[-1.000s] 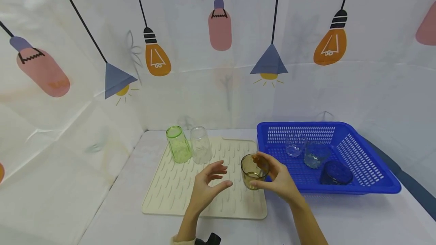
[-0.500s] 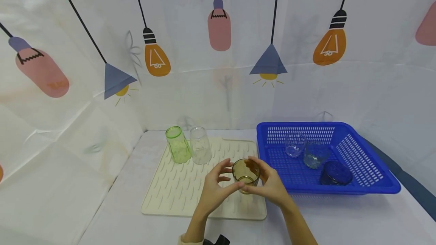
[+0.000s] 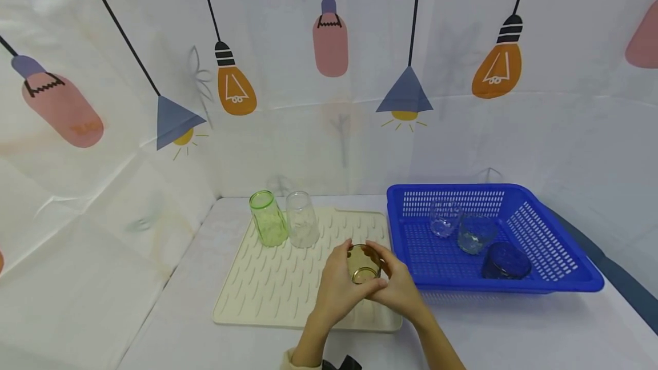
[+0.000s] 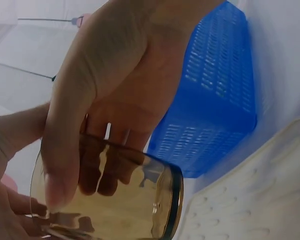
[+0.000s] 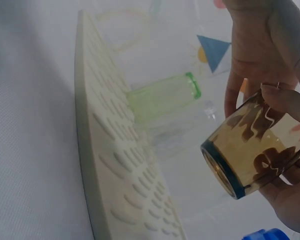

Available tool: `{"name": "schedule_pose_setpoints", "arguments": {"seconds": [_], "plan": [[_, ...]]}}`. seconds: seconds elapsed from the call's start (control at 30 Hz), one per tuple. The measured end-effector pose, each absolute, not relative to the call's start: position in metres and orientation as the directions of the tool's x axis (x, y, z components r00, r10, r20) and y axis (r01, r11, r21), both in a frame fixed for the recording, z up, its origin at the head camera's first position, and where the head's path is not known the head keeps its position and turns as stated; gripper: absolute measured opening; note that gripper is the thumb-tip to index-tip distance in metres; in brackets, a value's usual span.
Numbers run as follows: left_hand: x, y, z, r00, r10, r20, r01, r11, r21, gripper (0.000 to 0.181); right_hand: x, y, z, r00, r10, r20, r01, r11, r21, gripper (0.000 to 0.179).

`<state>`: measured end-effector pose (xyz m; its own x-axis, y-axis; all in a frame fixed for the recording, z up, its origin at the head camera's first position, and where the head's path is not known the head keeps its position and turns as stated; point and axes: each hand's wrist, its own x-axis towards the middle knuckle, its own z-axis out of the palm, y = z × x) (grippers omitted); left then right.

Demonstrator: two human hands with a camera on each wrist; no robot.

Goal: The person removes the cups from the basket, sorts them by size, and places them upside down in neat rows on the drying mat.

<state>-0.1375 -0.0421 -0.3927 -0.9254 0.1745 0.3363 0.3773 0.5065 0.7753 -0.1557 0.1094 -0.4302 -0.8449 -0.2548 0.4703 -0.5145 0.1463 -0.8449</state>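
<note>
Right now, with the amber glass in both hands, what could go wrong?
1. Slip: the left hand and right hand hold the smooth amber glass clear of the ridged mat; a loose grip could drop it.
2. Clash: the green glass and clear glass stand close together; setting it against them might topple one.
3. Bump: the right hand looks near the blue basket and could catch its rim.

The amber cup [image 3: 364, 260] looks like smooth, glossy glass. At the far left corner of the mat [image 3: 257, 296], the green tumbler [image 3: 269, 225] and clear tumbler [image 3: 303, 225] are shiny glass. The mat looks matt and rubbery, roughened by raised ridges. Towards the tabletop [image 3: 493, 330] edge, right, the perforated basket [image 3: 493, 286] is smooth plastic; the tabletop appears matt, cloth-like.
</note>
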Motion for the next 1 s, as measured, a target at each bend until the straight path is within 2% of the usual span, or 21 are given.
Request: {"name": "schedule_pose_setpoints", "arguments": {"seconds": [0.2, 0.47, 0.73, 1.0], "plan": [[-0.137, -0.036, -0.390, -0.933, 0.128, 0.336, 0.342, 0.606, 0.718, 0.090, -0.155, 0.105, -0.429, -0.854, -0.230, 0.467, -0.510, 0.185, -0.840, 0.075], [-0.137, -0.034, -0.392, -0.955, 0.050, 0.292, 0.254, 0.643, 0.722, 0.088, -0.155, 0.105, -0.429, -0.839, -0.213, 0.500, -0.540, 0.227, -0.810, 0.075], [-0.141, -0.041, -0.397, -0.948, 0.011, 0.319, 0.271, 0.558, 0.785, 0.075, -0.153, 0.108, -0.428, -0.809, -0.258, 0.529, -0.584, 0.250, -0.772, 0.077], [-0.145, -0.059, -0.405, -0.961, -0.037, 0.273, 0.233, 0.422, 0.876, 0.071, -0.149, 0.116, -0.425, -0.851, -0.274, 0.449, -0.518, 0.290, -0.805, 0.081]]}}
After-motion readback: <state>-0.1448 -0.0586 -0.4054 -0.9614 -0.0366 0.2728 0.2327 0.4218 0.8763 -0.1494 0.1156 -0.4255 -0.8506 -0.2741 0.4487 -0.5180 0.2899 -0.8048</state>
